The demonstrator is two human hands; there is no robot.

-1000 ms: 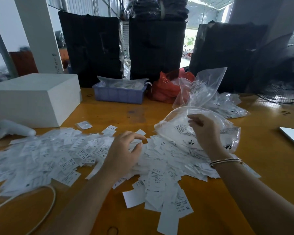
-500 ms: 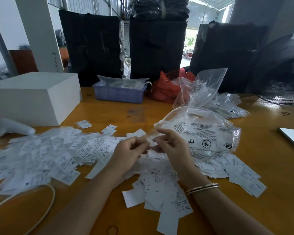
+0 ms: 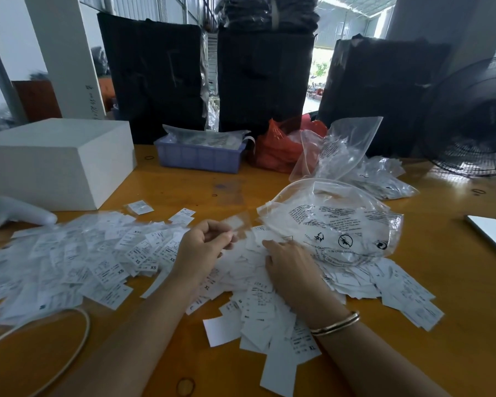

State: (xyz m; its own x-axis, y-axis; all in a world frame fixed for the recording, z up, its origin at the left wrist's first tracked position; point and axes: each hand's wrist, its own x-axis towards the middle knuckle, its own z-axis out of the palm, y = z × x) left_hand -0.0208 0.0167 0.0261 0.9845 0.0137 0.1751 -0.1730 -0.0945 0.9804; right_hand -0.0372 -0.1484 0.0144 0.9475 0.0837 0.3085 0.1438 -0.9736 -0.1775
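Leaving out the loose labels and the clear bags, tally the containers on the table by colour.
White box: 1
Blue basket: 1
Red bag: 1
Total: 3

probably garment warehouse: size labels (image 3: 106, 262), bales (image 3: 152, 78)

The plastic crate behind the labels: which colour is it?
The plastic crate is pale blue-purple; head view shows it.

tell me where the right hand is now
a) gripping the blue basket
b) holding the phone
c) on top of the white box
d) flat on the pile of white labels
d: the right hand lies with its fingers flat on the pile of white labels, beside the clear bag.
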